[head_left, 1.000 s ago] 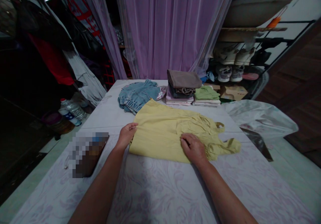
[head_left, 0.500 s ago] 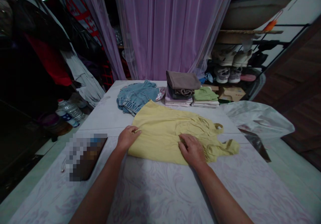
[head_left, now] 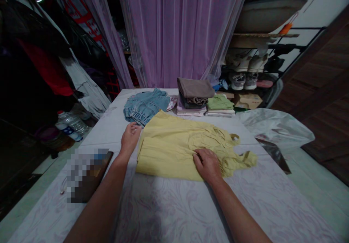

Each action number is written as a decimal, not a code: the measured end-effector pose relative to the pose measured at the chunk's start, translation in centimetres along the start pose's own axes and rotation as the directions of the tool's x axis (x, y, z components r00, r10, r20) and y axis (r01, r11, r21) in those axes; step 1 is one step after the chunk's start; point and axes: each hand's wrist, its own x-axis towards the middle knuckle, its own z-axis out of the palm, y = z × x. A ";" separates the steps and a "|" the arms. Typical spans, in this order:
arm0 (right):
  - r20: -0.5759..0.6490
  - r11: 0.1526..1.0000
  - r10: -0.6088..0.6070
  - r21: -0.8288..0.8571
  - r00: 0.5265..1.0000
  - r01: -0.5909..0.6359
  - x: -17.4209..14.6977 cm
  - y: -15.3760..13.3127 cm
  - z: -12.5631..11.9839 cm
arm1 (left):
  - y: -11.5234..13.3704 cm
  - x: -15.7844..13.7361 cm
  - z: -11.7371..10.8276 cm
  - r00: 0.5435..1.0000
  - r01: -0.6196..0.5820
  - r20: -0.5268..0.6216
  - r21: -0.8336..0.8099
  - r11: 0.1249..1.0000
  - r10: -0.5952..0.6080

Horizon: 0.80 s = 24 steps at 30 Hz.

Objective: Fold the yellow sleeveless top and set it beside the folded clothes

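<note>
A yellow strappy dress (head_left: 166, 145) lies on the bed sheet, its near side folded over and its straps pointing right. My left hand (head_left: 131, 137) hovers just off the dress's left edge, near the denim garment. Its fingers are loosely bent and apart, with nothing visible in them. Flat on the gathered middle of the dress rests my right hand (head_left: 208, 165), fingers slightly spread over the cloth. The blue denim garment (head_left: 147, 106) with an elastic waist lies crumpled beyond the dress.
Behind the dress stand a folded stack topped by a brown cloth (head_left: 196, 87) and another topped by a green cloth (head_left: 220, 102). A dark phone-like object (head_left: 99, 177), partly pixelated, lies at left. A clear plastic bag (head_left: 278, 126) sits by the right edge.
My left hand has let go of the dress's left edge and moved away from me and slightly left. My right hand stays on the dress. The view has shifted a little.
</note>
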 end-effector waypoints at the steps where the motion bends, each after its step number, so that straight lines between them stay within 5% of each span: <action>1: 0.007 1.000 -0.005 0.006 1.000 0.005 0.0 0.1 0.1 | 0.2 1.2 0.1 0.999 0.014 -0.044 0.053 0.999 -0.012; 5: 0.011 1.000 -0.001 0.025 1.000 0.001 0.0 0.3 0.2 | 2.1 4.3 1.4 0.999 -0.036 -0.006 0.335 0.941 0.040; 9: 0.011 0.998 -0.015 0.058 1.000 0.014 0.0 0.2 0.0 | 4.7 5.8 3.6 0.982 -0.153 0.014 0.652 0.743 0.190; 14: 0.000 0.995 0.010 0.097 1.000 -0.010 0.1 -0.3 -0.5 | 8.3 8.4 6.1 0.923 -0.216 -0.041 0.768 0.603 0.382; 17: -0.003 0.993 0.015 0.117 1.000 -0.014 0.2 -0.5 -0.6 | 9.6 10.0 8.5 0.883 -0.340 0.092 0.802 0.491 0.461; 20: 0.009 0.992 -0.005 0.124 1.000 0.004 0.3 -0.5 -0.6 | 9.5 11.6 11.3 0.881 -0.446 0.295 0.776 0.446 0.369; 24: 0.013 0.990 0.012 0.141 1.000 -0.014 0.3 -0.5 -0.7 | 7.7 14.2 13.5 0.913 -0.406 0.344 0.803 0.436 0.217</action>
